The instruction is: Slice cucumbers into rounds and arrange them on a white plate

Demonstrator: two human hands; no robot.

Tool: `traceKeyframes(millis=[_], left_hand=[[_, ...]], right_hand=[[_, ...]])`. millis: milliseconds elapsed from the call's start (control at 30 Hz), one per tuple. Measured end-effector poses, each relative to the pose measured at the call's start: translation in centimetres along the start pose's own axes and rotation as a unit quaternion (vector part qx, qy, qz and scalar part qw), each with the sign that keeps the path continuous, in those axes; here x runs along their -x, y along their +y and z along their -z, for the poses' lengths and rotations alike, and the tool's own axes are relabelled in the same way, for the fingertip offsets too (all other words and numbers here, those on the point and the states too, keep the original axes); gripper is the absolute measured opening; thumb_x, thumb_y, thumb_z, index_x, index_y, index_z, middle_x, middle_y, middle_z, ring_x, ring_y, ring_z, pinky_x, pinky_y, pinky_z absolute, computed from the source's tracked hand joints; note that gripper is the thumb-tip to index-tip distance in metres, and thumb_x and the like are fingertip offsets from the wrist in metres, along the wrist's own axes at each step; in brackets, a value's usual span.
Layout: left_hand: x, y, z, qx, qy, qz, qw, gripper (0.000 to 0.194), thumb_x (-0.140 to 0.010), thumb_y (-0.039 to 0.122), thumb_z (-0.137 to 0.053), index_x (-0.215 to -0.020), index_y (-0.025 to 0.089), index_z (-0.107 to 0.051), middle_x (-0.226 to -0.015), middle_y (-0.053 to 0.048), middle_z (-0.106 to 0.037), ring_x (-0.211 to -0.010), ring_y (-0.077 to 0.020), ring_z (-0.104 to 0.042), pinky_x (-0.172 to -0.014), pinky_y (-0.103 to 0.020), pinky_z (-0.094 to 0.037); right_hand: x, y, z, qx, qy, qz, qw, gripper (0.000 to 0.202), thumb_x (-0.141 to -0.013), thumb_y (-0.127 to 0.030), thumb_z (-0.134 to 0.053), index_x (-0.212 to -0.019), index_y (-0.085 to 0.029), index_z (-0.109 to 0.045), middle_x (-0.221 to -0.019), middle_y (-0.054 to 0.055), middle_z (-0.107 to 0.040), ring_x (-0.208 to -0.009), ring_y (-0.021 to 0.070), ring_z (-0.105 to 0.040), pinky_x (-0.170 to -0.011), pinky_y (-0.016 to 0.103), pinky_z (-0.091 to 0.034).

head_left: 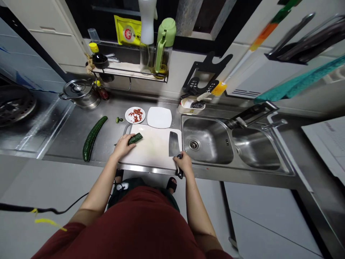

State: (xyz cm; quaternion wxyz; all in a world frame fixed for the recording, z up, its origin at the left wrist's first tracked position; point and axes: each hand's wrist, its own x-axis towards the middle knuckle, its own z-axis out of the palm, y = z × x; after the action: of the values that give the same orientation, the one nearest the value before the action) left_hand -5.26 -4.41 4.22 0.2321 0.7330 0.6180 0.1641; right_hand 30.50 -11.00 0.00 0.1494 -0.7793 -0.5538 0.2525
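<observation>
A cut piece of cucumber [135, 138] lies at the left part of the white cutting board [152, 156], and my left hand [124, 145] is closed over its near end. At the board's right edge my right hand [185, 162] grips the black handle of a cleaver [174, 143]. The wide blade rests flat on the board and points away from me. Behind the board are a white plate of chopped red chillies [127, 113] and a bare white square plate [159, 117]. Small cucumber end pieces [118, 119] lie on the counter beside the chillies.
A whole long cucumber [94, 138] lies on the steel counter at left. Behind it stand a lidded pot [81, 94] and a small sauce bottle [102, 92]. To the right is a double sink [207, 158] with a tap [253, 113]. A shelf [129, 71] holds bottles above.
</observation>
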Motion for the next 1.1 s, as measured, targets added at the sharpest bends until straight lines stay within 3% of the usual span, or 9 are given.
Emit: traceKeyframes(millis=[133, 400, 633, 833, 1100], left_hand=[[0.0, 1.7, -1.8, -0.006, -0.043, -0.041, 0.998, 0.057, -0.077, 0.030, -0.063, -0.132, 0.026, -0.049, -0.122, -0.007, -0.056, -0.115, -0.0253, -0.050, -0.099, -0.039, -0.038], [0.0, 3.2, -3.7, -0.041, -0.079, -0.055, 0.994, 0.055, -0.076, 0.028, -0.063, -0.130, 0.028, -0.051, -0.116, -0.008, -0.059, -0.110, -0.0267, -0.051, -0.094, -0.038, -0.040], [0.3, 3.1, -4.3, -0.040, -0.079, -0.057, 0.994, 0.055, -0.075, 0.026, -0.064, -0.129, 0.029, -0.053, -0.114, -0.008, -0.059, -0.109, -0.0271, -0.052, -0.092, -0.038, -0.040], [0.5, 3.0, -4.7, -0.032, -0.063, -0.042, 0.997, 0.055, -0.073, 0.026, -0.066, -0.127, 0.030, -0.055, -0.112, -0.007, -0.060, -0.107, -0.0271, -0.052, -0.091, -0.037, -0.040], [0.5, 4.2, -4.8, -0.016, -0.010, -0.061, 0.998, 0.048, -0.079, 0.047, -0.061, -0.123, 0.026, -0.058, -0.111, -0.009, -0.060, -0.107, -0.0264, -0.053, -0.092, -0.038, -0.039]], right_hand=[[0.4, 0.0, 0.4, -0.043, 0.003, 0.004, 0.999, 0.015, -0.067, -0.029, -0.052, -0.080, -0.021, -0.052, -0.063, -0.003, -0.052, -0.060, 0.0155, -0.049, -0.056, 0.023, -0.032], [0.7, -1.9, 0.0, -0.086, -0.012, 0.029, 0.996, 0.017, -0.069, -0.027, -0.050, -0.086, -0.023, -0.048, -0.066, -0.004, -0.053, -0.061, 0.0153, -0.049, -0.056, 0.022, -0.032], [1.1, -5.8, -0.6, -0.033, -0.059, 0.066, 0.996, 0.022, -0.085, -0.037, -0.048, -0.099, -0.022, -0.055, -0.076, 0.001, -0.061, -0.069, 0.0170, -0.054, -0.061, 0.023, -0.033], [1.6, -7.5, -1.0, 0.047, -0.067, 0.107, 0.991, 0.022, -0.091, -0.032, -0.043, -0.103, -0.019, -0.056, -0.078, 0.004, -0.064, -0.072, 0.0192, -0.056, -0.062, 0.025, -0.031], [2.2, -8.5, -0.7, 0.105, -0.087, 0.123, 0.983, 0.020, -0.092, -0.029, -0.044, -0.102, -0.019, -0.057, -0.083, 0.007, -0.066, -0.076, 0.0208, -0.058, -0.063, 0.026, -0.031]])
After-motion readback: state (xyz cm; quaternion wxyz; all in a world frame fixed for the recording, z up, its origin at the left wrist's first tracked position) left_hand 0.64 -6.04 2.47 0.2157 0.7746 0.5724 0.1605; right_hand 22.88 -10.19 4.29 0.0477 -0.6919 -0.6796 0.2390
